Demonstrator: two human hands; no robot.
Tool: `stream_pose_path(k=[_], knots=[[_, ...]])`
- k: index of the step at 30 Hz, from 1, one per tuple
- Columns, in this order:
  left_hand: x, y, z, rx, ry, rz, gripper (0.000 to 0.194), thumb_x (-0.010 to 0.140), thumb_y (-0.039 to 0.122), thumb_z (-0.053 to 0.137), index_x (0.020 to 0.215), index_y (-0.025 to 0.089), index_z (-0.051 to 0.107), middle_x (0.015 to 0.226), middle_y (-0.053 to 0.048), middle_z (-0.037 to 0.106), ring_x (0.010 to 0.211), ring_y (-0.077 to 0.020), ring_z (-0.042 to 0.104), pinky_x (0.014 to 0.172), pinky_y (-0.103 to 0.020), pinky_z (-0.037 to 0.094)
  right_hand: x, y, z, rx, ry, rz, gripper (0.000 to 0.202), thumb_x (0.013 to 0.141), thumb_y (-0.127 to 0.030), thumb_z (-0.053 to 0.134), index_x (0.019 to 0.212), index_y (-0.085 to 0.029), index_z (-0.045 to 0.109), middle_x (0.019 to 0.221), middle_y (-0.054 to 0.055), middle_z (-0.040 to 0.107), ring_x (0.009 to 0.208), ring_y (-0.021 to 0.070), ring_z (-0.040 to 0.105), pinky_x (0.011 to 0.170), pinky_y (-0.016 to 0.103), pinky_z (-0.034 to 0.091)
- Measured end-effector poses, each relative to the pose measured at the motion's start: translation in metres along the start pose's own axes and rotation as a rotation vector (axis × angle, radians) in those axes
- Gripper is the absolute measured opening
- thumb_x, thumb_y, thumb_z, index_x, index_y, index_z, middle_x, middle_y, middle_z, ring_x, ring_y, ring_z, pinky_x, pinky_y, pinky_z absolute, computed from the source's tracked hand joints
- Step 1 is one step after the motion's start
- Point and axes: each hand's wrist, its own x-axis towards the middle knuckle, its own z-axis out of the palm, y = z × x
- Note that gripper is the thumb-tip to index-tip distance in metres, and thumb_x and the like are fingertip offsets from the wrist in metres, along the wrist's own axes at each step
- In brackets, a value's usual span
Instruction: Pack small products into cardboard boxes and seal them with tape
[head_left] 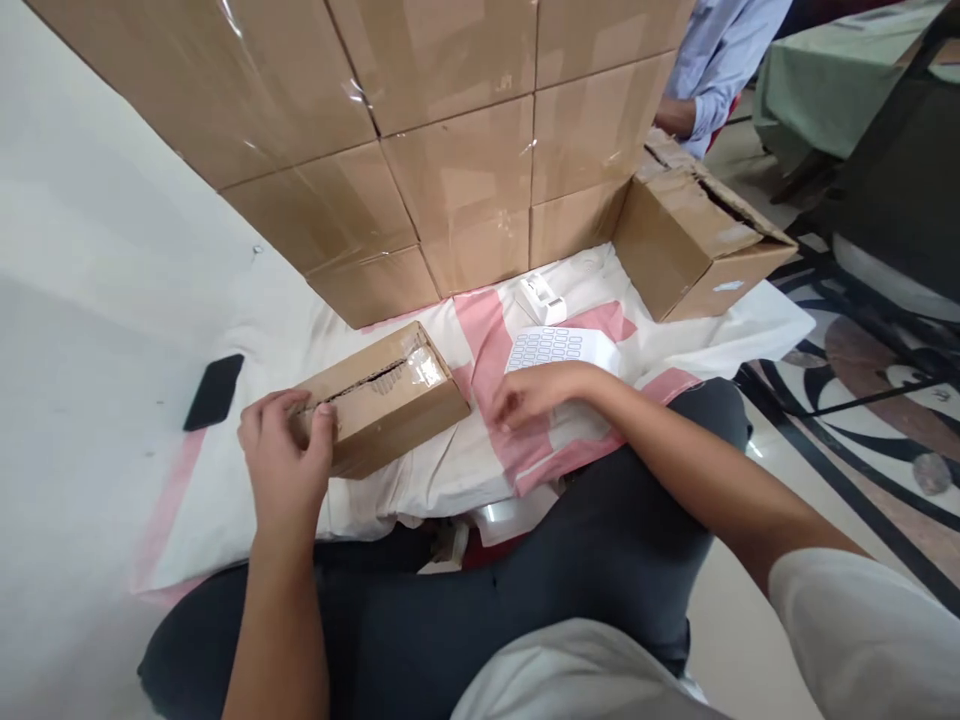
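A small cardboard box [390, 405] with a torn slit along its taped top lies on the cloth in front of me. My left hand [279, 445] grips its left end, with fingers and thumb bent over the upper edges. Just right of the box, my right hand [534, 393] hovers with curled fingers pressed together; what they hold, if anything, is hidden. Partly behind that hand lies a white sheet of small blue-outlined labels [551, 345]. A small white device [541, 298] sits beyond the sheet.
Stacked taped cartons [457, 170] form a wall at the back. An opened carton [690, 240] stands at the right. A black phone [214, 391] lies left, beside the white wall [90, 300]. Another person's sleeve [724, 60] shows behind. Pink-striped white cloth [420, 485] covers the surface.
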Motion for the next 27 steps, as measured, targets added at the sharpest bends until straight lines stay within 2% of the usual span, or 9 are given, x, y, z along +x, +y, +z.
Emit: stream_pose_path(k=[2, 5, 7, 10, 14, 17, 21, 24, 27], knots=[[0.000, -0.002, 0.000, -0.006, -0.011, 0.004, 0.037, 0.088, 0.044, 0.058, 0.112, 0.017, 0.063, 0.123, -0.013, 0.058, 0.126, -0.0298, 0.051, 0.114, -0.051, 0.038, -0.005, 0.005, -0.006, 0.051, 0.022, 0.063, 0.019, 0.081, -0.032, 0.070, 0.089, -0.017, 0.079, 0.079, 0.001, 0.074, 0.073, 0.0170, 0.067, 0.068, 0.026, 0.051], [0.001, -0.006, 0.001, -0.016, -0.004, 0.020, 0.038, 0.087, 0.044, 0.060, 0.112, 0.017, 0.064, 0.124, -0.013, 0.058, 0.126, -0.0294, 0.052, 0.114, -0.049, 0.039, 0.015, 0.013, 0.003, 0.168, 0.558, 0.100, 0.035, 0.080, -0.041, 0.073, 0.106, -0.017, 0.077, 0.111, 0.008, 0.075, 0.104, 0.0245, 0.067, 0.095, 0.036, 0.051], [0.001, -0.009, 0.001, -0.015, -0.001, 0.022, 0.038, 0.086, 0.044, 0.061, 0.112, 0.017, 0.065, 0.124, -0.013, 0.059, 0.126, -0.0305, 0.053, 0.113, -0.050, 0.040, 0.034, 0.015, 0.018, 0.317, 0.780, 0.112, 0.044, 0.084, -0.046, 0.070, 0.117, -0.018, 0.073, 0.131, 0.011, 0.067, 0.120, 0.0269, 0.061, 0.106, 0.041, 0.045], [0.002, -0.014, 0.002, -0.014, 0.004, 0.024, 0.037, 0.086, 0.045, 0.062, 0.111, 0.018, 0.066, 0.123, -0.013, 0.060, 0.126, -0.0318, 0.054, 0.112, -0.051, 0.041, 0.053, 0.017, 0.036, 0.513, 0.793, 0.056, 0.035, 0.092, -0.047, 0.058, 0.108, -0.017, 0.071, 0.116, 0.010, 0.072, 0.104, 0.0234, 0.067, 0.095, 0.039, 0.050], [0.007, -0.020, 0.002, -0.049, 0.014, 0.068, 0.033, 0.086, 0.043, 0.063, 0.109, 0.019, 0.067, 0.121, -0.011, 0.062, 0.123, -0.0293, 0.057, 0.111, -0.048, 0.043, 0.057, 0.024, 0.040, 0.529, 0.928, 0.049, 0.009, 0.086, -0.023, 0.059, 0.081, -0.017, 0.063, 0.077, 0.001, 0.065, 0.072, 0.0163, 0.063, 0.072, 0.031, 0.050], [0.012, -0.023, 0.002, -0.095, 0.008, 0.081, 0.027, 0.086, 0.039, 0.063, 0.106, 0.020, 0.067, 0.120, -0.009, 0.063, 0.122, -0.0271, 0.058, 0.111, -0.046, 0.043, 0.056, 0.031, 0.035, 0.526, 1.002, 0.024, 0.005, 0.082, -0.018, 0.058, 0.078, -0.018, 0.060, 0.076, 0.000, 0.062, 0.070, 0.0146, 0.061, 0.069, 0.029, 0.048], [0.018, -0.028, 0.003, -0.130, -0.006, 0.085, 0.026, 0.086, 0.040, 0.063, 0.103, 0.020, 0.066, 0.122, -0.009, 0.063, 0.124, -0.0270, 0.058, 0.112, -0.045, 0.043, 0.056, 0.035, 0.026, 0.439, 1.044, -0.110, 0.011, 0.086, -0.027, 0.059, 0.081, -0.018, 0.059, 0.082, 0.001, 0.063, 0.076, 0.0150, 0.061, 0.078, 0.031, 0.050], [0.021, -0.033, 0.004, -0.133, -0.028, 0.093, 0.027, 0.087, 0.040, 0.062, 0.105, 0.020, 0.066, 0.124, -0.009, 0.062, 0.125, -0.0259, 0.057, 0.113, -0.044, 0.042, 0.054, 0.033, 0.024, 0.332, 0.925, -0.181, 0.034, 0.081, -0.041, 0.071, 0.105, -0.018, 0.062, 0.119, 0.010, 0.064, 0.110, 0.0228, 0.060, 0.094, 0.037, 0.049], [0.023, -0.035, 0.004, -0.147, -0.065, 0.078, 0.028, 0.088, 0.039, 0.061, 0.106, 0.020, 0.065, 0.128, -0.009, 0.061, 0.127, -0.0252, 0.056, 0.112, -0.042, 0.042, 0.055, 0.028, 0.028, 0.233, 0.644, -0.285, 0.105, 0.064, -0.050, 0.088, 0.151, -0.023, 0.036, 0.162, 0.015, 0.029, 0.146, 0.0305, 0.032, 0.114, 0.043, 0.037]])
